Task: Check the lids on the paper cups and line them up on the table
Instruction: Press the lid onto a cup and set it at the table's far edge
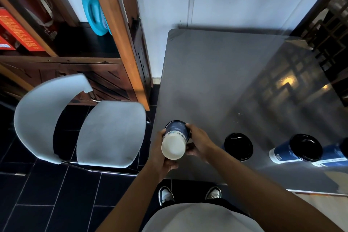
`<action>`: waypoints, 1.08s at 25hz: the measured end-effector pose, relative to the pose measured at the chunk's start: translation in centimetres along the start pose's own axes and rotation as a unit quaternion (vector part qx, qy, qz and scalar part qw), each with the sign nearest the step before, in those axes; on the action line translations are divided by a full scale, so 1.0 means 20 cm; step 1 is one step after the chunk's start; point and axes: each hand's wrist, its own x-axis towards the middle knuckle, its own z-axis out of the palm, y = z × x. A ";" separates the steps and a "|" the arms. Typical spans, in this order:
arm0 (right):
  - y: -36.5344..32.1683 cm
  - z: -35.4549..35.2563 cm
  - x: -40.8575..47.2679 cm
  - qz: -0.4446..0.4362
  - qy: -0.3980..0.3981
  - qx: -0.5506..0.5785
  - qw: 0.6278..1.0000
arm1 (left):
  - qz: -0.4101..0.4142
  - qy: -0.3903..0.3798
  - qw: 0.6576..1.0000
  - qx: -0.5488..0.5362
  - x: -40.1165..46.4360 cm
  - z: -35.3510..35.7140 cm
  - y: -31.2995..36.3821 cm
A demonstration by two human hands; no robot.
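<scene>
A blue paper cup (177,132) is held over the near left corner of the grey table (216,81). It is tipped so its white base faces me and its dark far end points away. My left hand (160,158) grips it from the left and below. My right hand (199,142) wraps its right side. Three more blue cups stand along the table's near edge to the right. The first cup (238,146) and the second cup (305,147) each carry a black lid. The third cup (334,157) is cut off by the frame edge.
A white chair (75,128) stands just left of the table over a dark tiled floor. Behind it is a wooden shelf unit (120,34) holding a blue bottle (93,9) and red boxes. A white wall runs behind the table.
</scene>
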 end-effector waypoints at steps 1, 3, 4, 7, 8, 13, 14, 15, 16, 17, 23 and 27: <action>0.01 0.01 0.01 0.003 -0.007 0.027 1.000 | 0.006 0.001 1.000 -0.014 0.01 0.01 0.00; 0.03 0.03 0.01 0.000 -0.002 0.054 0.999 | 0.014 0.009 1.000 -0.026 0.03 0.02 -0.02; 0.03 0.04 0.02 -0.002 0.001 0.058 0.998 | 0.016 0.016 0.999 -0.027 0.04 0.02 -0.03; 0.03 0.05 0.03 -0.010 0.000 0.055 0.998 | 0.017 0.017 1.000 -0.016 0.05 0.02 -0.04; 0.02 0.04 0.03 -0.013 0.000 0.048 0.999 | 0.013 0.018 1.000 -0.007 0.05 0.02 -0.05; 0.00 -0.01 0.02 -0.030 0.003 -0.038 0.999 | -0.005 0.043 0.996 0.081 0.05 -0.01 -0.02; 0.00 -0.03 0.02 -0.029 -0.005 -0.055 0.998 | -0.006 0.046 0.994 0.101 0.05 -0.02 -0.01; 0.00 -0.04 0.02 -0.029 -0.016 -0.068 0.997 | -0.008 0.041 0.992 0.118 0.05 -0.02 0.00; 0.00 -0.05 0.02 -0.031 -0.025 -0.076 0.996 | -0.017 0.034 0.991 0.128 0.05 -0.03 0.01; 0.00 -0.04 0.02 -0.035 -0.028 -0.081 0.996 | -0.027 0.025 0.990 0.135 0.06 -0.03 0.01; 0.00 -0.03 0.03 -0.041 -0.020 -0.030 0.999 | 0.030 -0.013 0.993 0.111 0.06 -0.02 0.02; 0.04 -0.02 0.05 -0.037 -0.006 0.024 0.999 | 0.021 -0.017 0.999 0.019 0.07 0.00 0.01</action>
